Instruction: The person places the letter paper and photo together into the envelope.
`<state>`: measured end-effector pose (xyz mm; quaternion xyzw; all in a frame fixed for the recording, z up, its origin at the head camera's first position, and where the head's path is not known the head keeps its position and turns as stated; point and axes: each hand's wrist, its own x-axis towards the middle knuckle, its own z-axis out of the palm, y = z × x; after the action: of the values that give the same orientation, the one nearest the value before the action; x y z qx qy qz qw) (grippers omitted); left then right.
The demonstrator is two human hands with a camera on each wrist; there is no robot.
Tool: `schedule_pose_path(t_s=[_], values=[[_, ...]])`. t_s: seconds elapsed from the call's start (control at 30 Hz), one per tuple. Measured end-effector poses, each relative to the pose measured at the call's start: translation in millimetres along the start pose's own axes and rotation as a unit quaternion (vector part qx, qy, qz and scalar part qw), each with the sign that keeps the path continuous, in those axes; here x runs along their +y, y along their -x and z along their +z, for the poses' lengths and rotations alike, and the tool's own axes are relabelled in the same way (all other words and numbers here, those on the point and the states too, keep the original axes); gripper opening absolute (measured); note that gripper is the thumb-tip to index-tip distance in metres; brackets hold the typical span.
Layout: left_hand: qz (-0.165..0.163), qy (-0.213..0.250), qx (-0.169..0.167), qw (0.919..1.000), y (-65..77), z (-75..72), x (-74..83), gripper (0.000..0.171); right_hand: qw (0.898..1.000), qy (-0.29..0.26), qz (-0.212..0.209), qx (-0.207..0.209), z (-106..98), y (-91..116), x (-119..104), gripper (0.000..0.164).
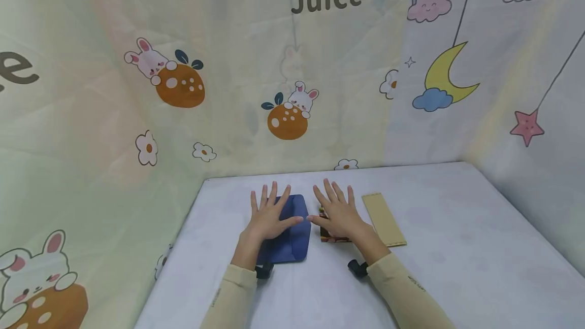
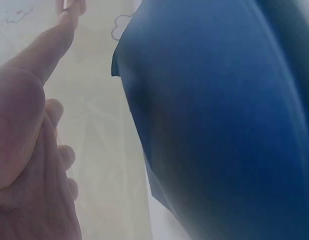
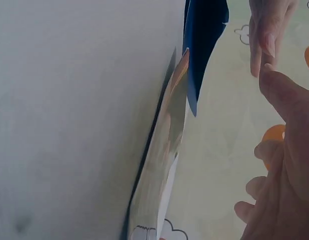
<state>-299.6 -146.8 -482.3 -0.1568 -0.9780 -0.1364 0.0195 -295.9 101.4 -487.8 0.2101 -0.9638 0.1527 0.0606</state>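
Observation:
My left hand [image 1: 266, 221] is spread flat over a dark blue piece [image 1: 299, 240] with rounded corners and a crease down it. In the left wrist view, that blue piece [image 2: 219, 120] rises beside the palm, its edge apart from the fingers. My right hand [image 1: 340, 217] is spread over a small item with a dark, colourful print [image 1: 330, 238], which it mostly hides. Both thumbs point inward, their tips close together. Neither hand holds anything. In the right wrist view, a thin, glossy-sided item [image 3: 162, 145] stands out from the table in front of the blue piece [image 3: 205, 45].
A flat tan strip [image 1: 384, 220] lies slantwise right of the right hand. Black wrist mounts [image 1: 358, 269] sit at both cuffs. The white table [image 1: 457, 248] meets a printed cloth backdrop [image 1: 237, 65] at its back and sides.

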Motion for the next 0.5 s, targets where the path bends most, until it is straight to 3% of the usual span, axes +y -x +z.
schedule_pose_path(t_s=[0.27, 0.5], values=[[-0.013, -0.002, -0.013, 0.9998, 4.3, -7.1, -10.3, 0.103, 0.998, -0.043, -0.024, -0.025, 2, -3, -10, 0.090], [-0.005, 0.013, -0.032, 0.9994, 8.8, -11.0, -19.5, 0.113, 0.998, -0.041, -0.042, -0.028, 8, -2, -16, 0.089]])
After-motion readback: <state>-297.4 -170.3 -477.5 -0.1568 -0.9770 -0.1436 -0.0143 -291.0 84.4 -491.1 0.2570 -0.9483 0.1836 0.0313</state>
